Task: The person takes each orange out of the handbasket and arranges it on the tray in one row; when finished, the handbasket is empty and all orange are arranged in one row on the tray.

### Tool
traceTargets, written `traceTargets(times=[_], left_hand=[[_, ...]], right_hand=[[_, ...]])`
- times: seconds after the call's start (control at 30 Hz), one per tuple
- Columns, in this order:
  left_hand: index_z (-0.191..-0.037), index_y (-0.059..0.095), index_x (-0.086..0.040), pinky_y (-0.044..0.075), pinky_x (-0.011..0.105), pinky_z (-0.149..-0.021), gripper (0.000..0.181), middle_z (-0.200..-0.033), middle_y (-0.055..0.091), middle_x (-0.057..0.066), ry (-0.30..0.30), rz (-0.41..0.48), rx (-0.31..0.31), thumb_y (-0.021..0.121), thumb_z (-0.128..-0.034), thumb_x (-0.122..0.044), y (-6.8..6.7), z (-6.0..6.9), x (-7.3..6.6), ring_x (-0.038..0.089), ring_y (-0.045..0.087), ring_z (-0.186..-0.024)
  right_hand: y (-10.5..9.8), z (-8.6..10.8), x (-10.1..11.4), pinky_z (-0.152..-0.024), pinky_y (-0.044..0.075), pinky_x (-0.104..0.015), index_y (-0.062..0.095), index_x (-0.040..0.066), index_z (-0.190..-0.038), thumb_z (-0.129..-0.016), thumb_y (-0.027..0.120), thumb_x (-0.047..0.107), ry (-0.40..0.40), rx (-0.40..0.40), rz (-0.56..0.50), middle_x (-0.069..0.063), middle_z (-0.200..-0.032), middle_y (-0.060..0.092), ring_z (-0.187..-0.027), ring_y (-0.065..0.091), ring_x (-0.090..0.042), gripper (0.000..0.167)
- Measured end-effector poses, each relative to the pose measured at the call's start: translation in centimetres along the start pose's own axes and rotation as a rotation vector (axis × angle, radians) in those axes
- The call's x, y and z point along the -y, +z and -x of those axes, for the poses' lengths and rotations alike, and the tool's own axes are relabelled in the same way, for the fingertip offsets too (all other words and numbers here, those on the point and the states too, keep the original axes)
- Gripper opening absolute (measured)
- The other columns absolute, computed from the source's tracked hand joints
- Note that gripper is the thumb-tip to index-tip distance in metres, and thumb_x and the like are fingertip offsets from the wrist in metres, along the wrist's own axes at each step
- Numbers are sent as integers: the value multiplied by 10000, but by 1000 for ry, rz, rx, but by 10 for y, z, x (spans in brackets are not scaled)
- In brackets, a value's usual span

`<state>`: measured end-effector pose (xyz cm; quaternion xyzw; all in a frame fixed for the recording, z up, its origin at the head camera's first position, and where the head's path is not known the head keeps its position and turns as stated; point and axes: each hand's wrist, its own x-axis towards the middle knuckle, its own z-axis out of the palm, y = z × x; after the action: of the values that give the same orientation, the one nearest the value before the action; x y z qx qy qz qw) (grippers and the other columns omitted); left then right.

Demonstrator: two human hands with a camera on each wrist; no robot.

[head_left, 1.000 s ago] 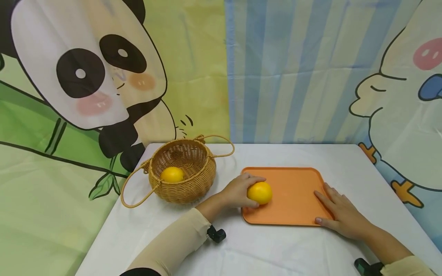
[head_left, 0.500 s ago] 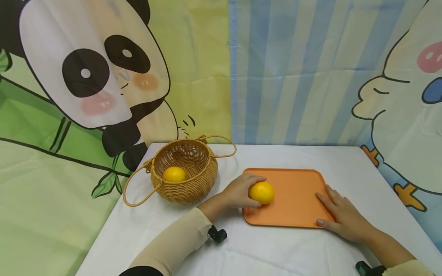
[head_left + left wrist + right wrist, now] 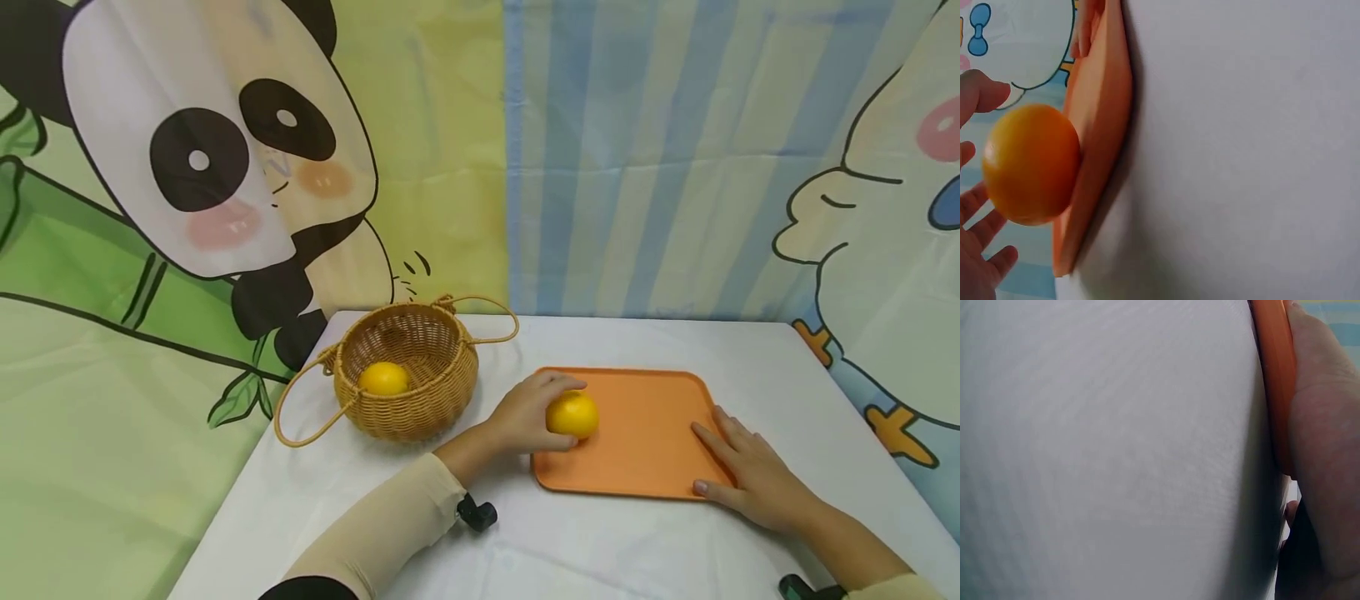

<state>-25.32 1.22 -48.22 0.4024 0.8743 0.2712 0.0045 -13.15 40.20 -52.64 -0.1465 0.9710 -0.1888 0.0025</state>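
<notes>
An orange [image 3: 573, 415] sits on the left part of the orange-coloured tray [image 3: 637, 454]. Around its left side is my left hand [image 3: 528, 417], thumb in front and fingers behind. In the left wrist view a gap shows between the thumb [image 3: 990, 94] and the fruit [image 3: 1032, 165], and the fingers are spread. My right hand [image 3: 757, 475] rests on the tray's right edge with its fingers extended. The right wrist view shows that hand [image 3: 1329, 444] against the tray rim [image 3: 1277, 381]; its fingertips are mostly out of sight there.
Left of the tray stands a wicker basket [image 3: 408, 417] with a similar yellow-orange fruit [image 3: 384, 378] inside. Its two handles stick out to the sides. A white cloth [image 3: 600, 542] covers the table, and a printed curtain [image 3: 660, 167] hangs behind it.
The left thumb and fingers have spread slightly wider around the orange. The whole head view has shifted a little to the right. The right hand stays on the tray edge.
</notes>
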Motion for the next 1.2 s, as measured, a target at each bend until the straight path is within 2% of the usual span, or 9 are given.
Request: traceTargets(times=[0.1,0.2,0.4,0.53,0.7,0.8,0.9,1.07,1.2], left_hand=[[-1558,538,-298,484,394,-1076,844,-1528,513,-34,42,21,-28,898,-807,-431,-12,5,-7,162,540,-1349],[-1538,561,-290,474,416,-1103,810,-1527,525,-59,69,87,-45,900,-817,-435,-35,10,-13,141,521,-1379],[-1469,633,-159,404,412,-1187,690,-1484,609,-54,137,334,-42,906,-851,-298,-108,21,-13,119,514,-1407],[-1451,641,-123,405,460,-1192,627,-1467,630,5,99,428,-33,878,-877,-211,-159,30,10,187,543,-1390],[-1436,634,-52,427,574,-1154,571,-1438,644,100,-62,486,30,843,-908,-115,-206,44,65,329,576,-1347],[-1430,623,-14,415,553,-1171,543,-1436,637,139,-154,471,99,814,-925,-64,-222,52,99,341,558,-1365],[-1458,611,-46,442,489,-1160,536,-1476,610,138,-233,450,164,787,-952,-77,-230,57,121,309,539,-1392],[-1490,572,-21,461,483,-1148,525,-1508,576,181,-303,548,229,727,-994,-98,-240,54,133,390,527,-1410],[-1475,596,-18,455,492,-1151,526,-1515,560,159,-357,504,291,748,-983,-125,-247,47,138,371,533,-1393]], right_hand=[[1,1,-2,-1231,-7,-731,343,74,-1671,-972,748,522,-6,-2,-1,-297,-1743,90,-1540,155,-599,923],[1,0,-3,-1236,-28,-716,334,83,-1677,-975,748,514,-14,-3,-3,-292,-1746,81,-1540,151,-604,922],[1,0,-2,-1238,-40,-709,331,83,-1677,-972,755,505,-18,-2,-7,-299,-1744,83,-1538,150,-608,925],[2,0,-2,-1232,-54,-714,329,73,-1675,-974,755,497,-15,3,-12,-309,-1740,77,-1538,139,-613,923],[4,1,-4,-1231,-81,-703,332,69,-1673,-976,759,477,-25,-1,-12,-306,-1743,66,-1535,136,-619,913],[5,3,-6,-1227,-107,-692,332,66,-1671,-978,759,468,-31,-6,-6,-307,-1742,64,-1532,137,-623,907],[7,4,-8,-1219,-145,-671,326,65,-1673,-983,754,471,-34,-11,1,-311,-1740,66,-1544,121,-608,908],[9,4,-9,-1211,-175,-649,307,78,-1683,-982,746,503,-24,-10,0,-315,-1739,66,-1556,99,-595,930],[10,1,-7,-1205,-191,-645,289,83,-1689,-982,736,527,0,4,-4,-317,-1740,43,-1544,91,-621,947]])
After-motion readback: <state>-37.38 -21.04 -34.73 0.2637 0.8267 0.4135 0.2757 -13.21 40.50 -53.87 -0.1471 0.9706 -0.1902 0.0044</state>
